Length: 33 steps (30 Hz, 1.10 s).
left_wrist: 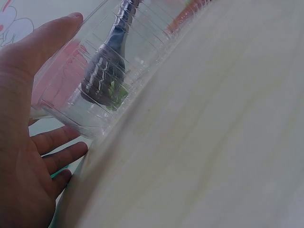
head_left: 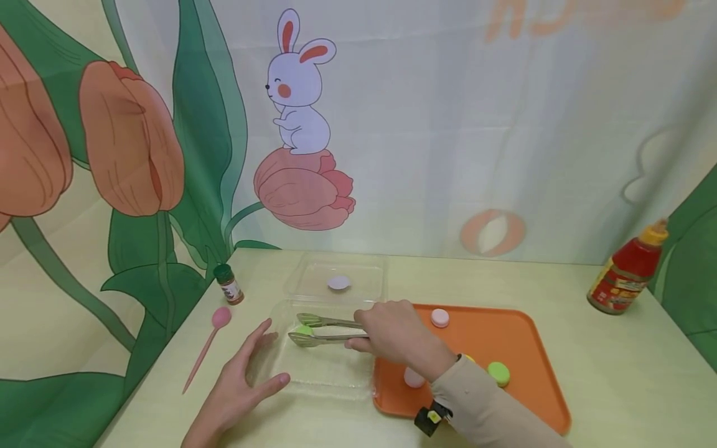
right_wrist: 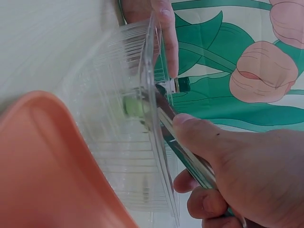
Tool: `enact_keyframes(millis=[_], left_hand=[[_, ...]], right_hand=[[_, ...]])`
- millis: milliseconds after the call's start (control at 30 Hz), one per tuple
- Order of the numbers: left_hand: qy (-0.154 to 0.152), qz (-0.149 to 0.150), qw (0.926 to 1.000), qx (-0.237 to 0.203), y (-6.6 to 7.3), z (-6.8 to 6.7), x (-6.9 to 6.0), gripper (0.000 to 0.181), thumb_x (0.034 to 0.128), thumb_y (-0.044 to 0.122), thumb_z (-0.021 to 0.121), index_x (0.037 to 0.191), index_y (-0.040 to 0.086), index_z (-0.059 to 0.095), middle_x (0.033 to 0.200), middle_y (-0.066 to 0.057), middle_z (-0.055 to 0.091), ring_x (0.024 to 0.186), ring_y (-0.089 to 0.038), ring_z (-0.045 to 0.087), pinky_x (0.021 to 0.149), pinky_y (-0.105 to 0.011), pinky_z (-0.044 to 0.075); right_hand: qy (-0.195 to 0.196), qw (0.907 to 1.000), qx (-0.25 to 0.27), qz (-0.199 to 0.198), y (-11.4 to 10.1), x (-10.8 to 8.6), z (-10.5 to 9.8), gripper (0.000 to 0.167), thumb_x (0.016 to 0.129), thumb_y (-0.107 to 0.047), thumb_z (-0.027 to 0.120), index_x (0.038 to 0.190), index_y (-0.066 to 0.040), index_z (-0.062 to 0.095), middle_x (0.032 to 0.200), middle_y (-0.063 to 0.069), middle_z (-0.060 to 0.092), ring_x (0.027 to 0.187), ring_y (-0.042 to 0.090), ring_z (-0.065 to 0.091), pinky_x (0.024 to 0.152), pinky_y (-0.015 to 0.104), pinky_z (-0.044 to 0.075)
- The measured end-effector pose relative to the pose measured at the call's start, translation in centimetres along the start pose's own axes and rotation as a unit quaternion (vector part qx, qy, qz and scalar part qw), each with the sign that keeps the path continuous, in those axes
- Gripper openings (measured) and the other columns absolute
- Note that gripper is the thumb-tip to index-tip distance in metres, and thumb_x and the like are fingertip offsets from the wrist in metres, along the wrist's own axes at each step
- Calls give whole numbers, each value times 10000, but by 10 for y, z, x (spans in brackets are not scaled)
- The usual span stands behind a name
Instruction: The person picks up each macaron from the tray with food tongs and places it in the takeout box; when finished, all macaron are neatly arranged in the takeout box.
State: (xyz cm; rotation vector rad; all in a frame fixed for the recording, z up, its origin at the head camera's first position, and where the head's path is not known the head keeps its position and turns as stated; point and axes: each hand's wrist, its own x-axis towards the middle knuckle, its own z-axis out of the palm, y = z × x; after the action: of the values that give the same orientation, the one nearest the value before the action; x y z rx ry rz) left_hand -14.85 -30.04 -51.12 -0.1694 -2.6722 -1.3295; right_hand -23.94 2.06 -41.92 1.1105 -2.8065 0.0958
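Note:
My right hand (head_left: 394, 330) grips metal tongs (head_left: 336, 323), which reach leftward into a clear plastic container (head_left: 330, 389). Between the tong tips is a green macaron (head_left: 304, 330); in the right wrist view it shows blurred through the container wall. My left hand (head_left: 238, 376) is at the container's left side, fingers spread and fairly straight. In the left wrist view, the thumb (left_wrist: 52, 35) lies along the container's side near its rim. Whether the left fingertips press on the plastic, I cannot tell.
An orange tray (head_left: 515, 333) at right bears pink macarons (head_left: 439, 318), a green one (head_left: 498, 374) and a yellow piece mostly hidden by my wrist. Behind lies a clear lid (head_left: 305, 280) with a white oval label (head_left: 338, 283). A pink spoon (head_left: 204, 358), spice jar (head_left: 229, 287) and red sauce bottle (head_left: 626, 274) stand around.

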Motion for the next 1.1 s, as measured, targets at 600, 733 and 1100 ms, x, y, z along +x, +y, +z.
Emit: enact_keyframes(millis=[600, 733, 1100], left_hand=[[-49, -151, 9999, -65, -1, -1, -1, 1013, 938, 394, 912, 1754, 301, 318, 1651, -129, 582, 1609, -422, 424, 1274, -739, 266], [-51, -97, 9999, -66, -1, -3, -2, 1013, 938, 380, 915, 1754, 299, 320, 1640, -115, 594, 1604, -413, 430, 1268, -730, 274], [-67, -10, 9999, -118, 1, -1, -1, 1010, 940, 373, 913, 1754, 327, 316, 1625, -106, 605, 1597, -403, 441, 1259, -719, 288]], right_hand=[[612, 9694, 2258, 749, 39, -42, -24, 510, 1005, -634, 759, 1178, -161, 681, 558, -114, 413, 480, 53, 358, 497, 256, 281], [895, 9501, 2778, 1100, 52, -58, -31, 488, 972, -600, 820, 1152, -177, 658, 595, -103, 381, 501, 72, 362, 510, 261, 304], [1362, 9243, 3119, 1728, 91, -108, -48, 451, 978, -537, 840, 1160, -173, 646, 645, -44, 493, 587, 111, 517, 545, 284, 370]])
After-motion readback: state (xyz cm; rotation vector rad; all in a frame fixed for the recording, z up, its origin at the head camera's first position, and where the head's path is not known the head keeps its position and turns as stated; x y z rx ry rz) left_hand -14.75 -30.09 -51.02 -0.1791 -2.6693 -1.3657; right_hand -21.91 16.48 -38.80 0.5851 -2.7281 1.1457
